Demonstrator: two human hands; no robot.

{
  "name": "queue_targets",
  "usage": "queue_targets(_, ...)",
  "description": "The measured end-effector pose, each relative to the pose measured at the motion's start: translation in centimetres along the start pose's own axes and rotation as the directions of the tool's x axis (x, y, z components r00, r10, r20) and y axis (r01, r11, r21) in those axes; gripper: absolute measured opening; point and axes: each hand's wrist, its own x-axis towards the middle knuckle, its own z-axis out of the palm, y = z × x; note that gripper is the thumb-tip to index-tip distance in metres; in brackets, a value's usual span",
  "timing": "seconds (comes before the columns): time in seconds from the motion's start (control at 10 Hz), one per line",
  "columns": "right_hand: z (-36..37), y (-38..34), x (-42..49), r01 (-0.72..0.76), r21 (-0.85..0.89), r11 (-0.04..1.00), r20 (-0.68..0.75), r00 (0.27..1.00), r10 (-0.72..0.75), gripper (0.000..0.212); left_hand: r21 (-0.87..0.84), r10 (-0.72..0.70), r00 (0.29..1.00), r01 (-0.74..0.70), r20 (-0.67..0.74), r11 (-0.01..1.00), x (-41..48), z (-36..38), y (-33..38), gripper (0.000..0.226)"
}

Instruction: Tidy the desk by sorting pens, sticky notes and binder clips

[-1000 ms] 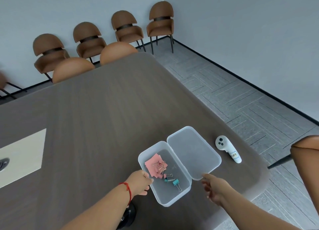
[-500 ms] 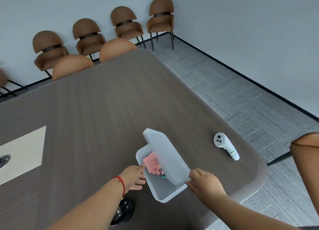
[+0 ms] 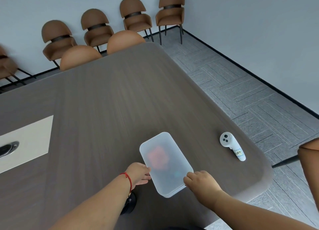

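- Head view: translucent white rectangular plastic box (image 3: 165, 164), lid on, sits near the grey wood-grain table (image 3: 107, 109) edge.
- Left hand (image 3: 139, 172) and right hand (image 3: 201, 180) fingers curl narrowly against its long sides.
- Judged light, smooth, slippery; grip opposite walls below the lid.

1. A translucent plastic box (image 3: 165, 162) is seen flat on the dark wooden table near its right corner, with its frosted lid closed over it
2. Pink sticky notes (image 3: 158, 156) are made out as a blurred patch through the lid
3. A small teal binder clip (image 3: 177, 174) is glimpsed faintly near the box's near end
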Motion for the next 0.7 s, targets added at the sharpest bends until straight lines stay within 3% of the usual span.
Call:
queue_targets(0.1,-0.7,-0.2,0.0,0.01,0.005,1.0,0.033,0.999,-0.01,0.045,0.089,0.017,0.996,-0.01,-0.083,0.996,0.4,0.8,0.2,0.003)
queue_targets(0.2,-1.4,-0.4,0.1,0.0,0.006,1.0,0.08,0.997,0.0,0.045,0.188,0.056,0.989,-0.03,-0.135,0.982,1.7,0.8,0.0,0.01)
queue_targets(0.4,-1.6,-0.7,0.4,-0.032,-0.006,0.999,0.192,0.981,0.032,0.049,0.04,-0.065,0.992,0.07,-0.106,0.997,2.8,0.9,0.2,0.01)
queue_targets(0.5,-3.3,-1.2,0.7,-0.034,0.04,0.999,0.111,0.993,0.03,0.024,0.021,-0.078,0.993,0.08,-0.086,0.997,2.6,0.6,0.1,0.007)
queue_targets(0.6,-5.8,-0.7,1.7,-0.113,0.224,0.968,0.101,0.991,0.093,0.025,-0.016,-0.058,0.996,0.057,-0.072,0.998,2.5,0.7,0.0,0.005)
queue_targets(0.7,-10.0,0.0,1.9,-0.161,0.312,0.936,-0.033,0.983,0.18,0.025,0.055,-0.041,0.997,0.045,-0.065,0.997,1.7,0.6,-0.7,0.015)
